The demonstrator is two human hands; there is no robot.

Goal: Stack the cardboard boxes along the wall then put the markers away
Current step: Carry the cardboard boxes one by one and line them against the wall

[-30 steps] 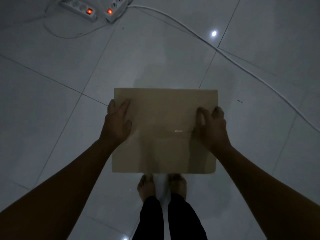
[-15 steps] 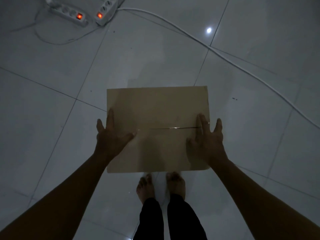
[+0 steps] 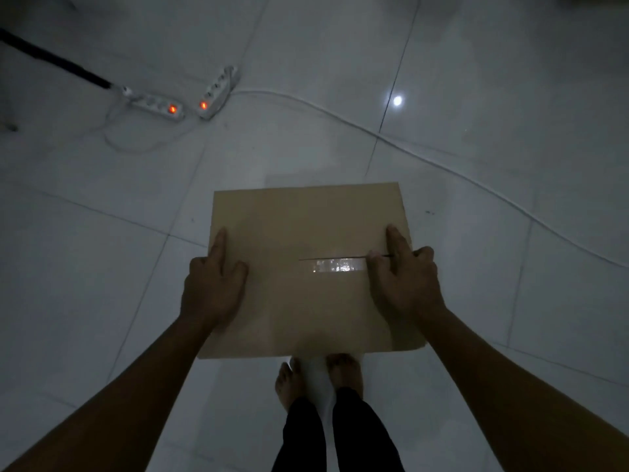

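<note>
The cardboard box [image 3: 306,267] was held flat-side up in front of the person, above the white tiled floor [image 3: 510,80], its near edge over the bare feet [image 3: 318,376]. A seam w/ a strip of shiny clear tape [image 3: 337,266] ran across the box's top, right of centre. Left hand [image 3: 212,284] was on the box's left edge: index finger lay straight on top, other fingers curled over the side, gripping it. Right hand [image 3: 406,281] was on the box's right edge, same way: index straight along the top beside the seam end, thumb on top near the tape, remaining fingers wrapped over the edge, gripping. Beyond the box, to its far left, two white power strips [image 3: 190,100] w/ lit orange switches lay on the floor, ends near each other. A white cable [image 3: 425,158] ran from them past the box's far right corner. A black cable [image 3: 54,61] reached the left strip. A bright light reflection [image 3: 397,100] showed on a tile beyond the box.
</note>
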